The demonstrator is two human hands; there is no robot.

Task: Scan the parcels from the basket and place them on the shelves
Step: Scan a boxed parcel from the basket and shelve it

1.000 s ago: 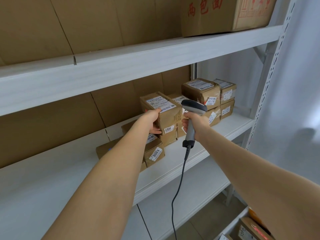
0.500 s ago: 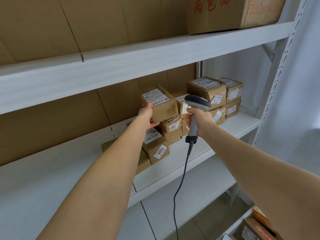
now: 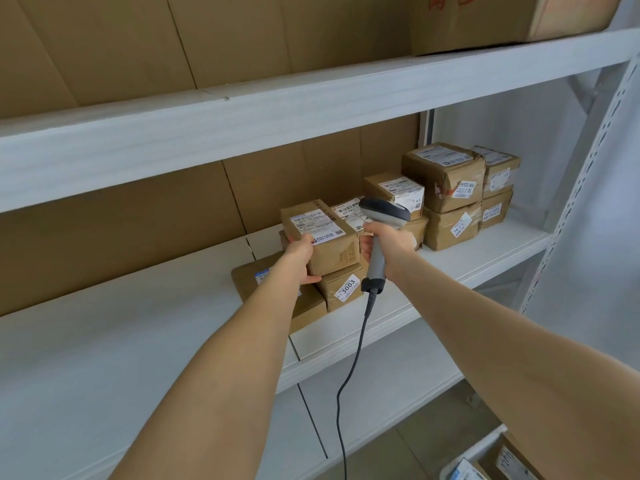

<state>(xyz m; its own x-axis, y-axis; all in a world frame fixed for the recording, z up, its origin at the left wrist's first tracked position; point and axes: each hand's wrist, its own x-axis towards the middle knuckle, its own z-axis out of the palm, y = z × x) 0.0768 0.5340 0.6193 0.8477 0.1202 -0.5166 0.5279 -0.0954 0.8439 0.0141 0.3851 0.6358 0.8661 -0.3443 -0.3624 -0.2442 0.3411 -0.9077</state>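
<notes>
Head view: the left hand point(image 3: 304, 261) grips a small brown cardboard parcel point(image 3: 322, 237) by its near left side, thumb underneath and fingers curled around it. The right hand point(image 3: 384, 240) is closed around the handle of a grey handheld barcode scanner point(image 3: 379, 220), just right of that parcel. The handle stands almost upright, and one black cable point(image 3: 349, 358) hangs from it.

The parcel's white label faces up. Which way its long axis runs, I cannot tell. It sits directly above a parcel marked 3003 point(image 3: 341, 287), near the front edge of the middle white shelf board point(image 3: 104, 341).

About ten brown parcels are on this board, stacked toward its right end. One large carton point(image 3: 485, 22) stands on the upper board point(image 3: 207, 133). Brown cardboard lines the back, and a white wall is at the right.
</notes>
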